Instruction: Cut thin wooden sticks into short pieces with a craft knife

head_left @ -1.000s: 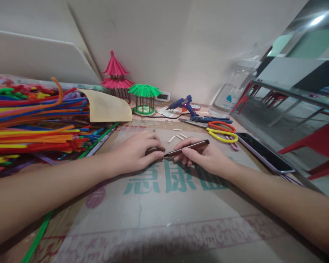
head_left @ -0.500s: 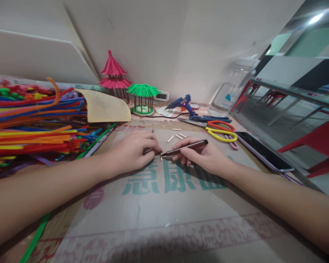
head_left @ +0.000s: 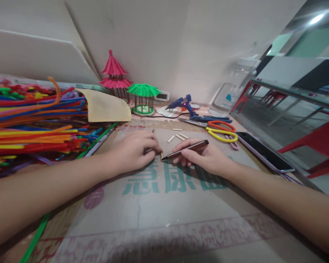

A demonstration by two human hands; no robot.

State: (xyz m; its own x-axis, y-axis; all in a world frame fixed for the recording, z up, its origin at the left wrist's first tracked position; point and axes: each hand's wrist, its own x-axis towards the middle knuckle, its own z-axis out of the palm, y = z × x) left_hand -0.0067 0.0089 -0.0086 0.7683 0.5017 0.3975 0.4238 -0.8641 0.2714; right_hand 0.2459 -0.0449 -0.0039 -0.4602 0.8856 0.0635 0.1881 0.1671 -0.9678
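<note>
Sheet (head_left: 159, 208) cut off @ btm; L hand (head_left: 138, 150) part-hides stick (head_left: 161, 156).

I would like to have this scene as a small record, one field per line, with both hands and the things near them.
left hand: fingers bent, beside a small stick
right hand: holds a brown marker, tip at that stick
pale sticks: beyond the marker
models: pink two-tier pavilion, green-roofed pavilion
tools: blue glue gun, scissors
far left: colourful pipe cleaners
right side: phone
</note>
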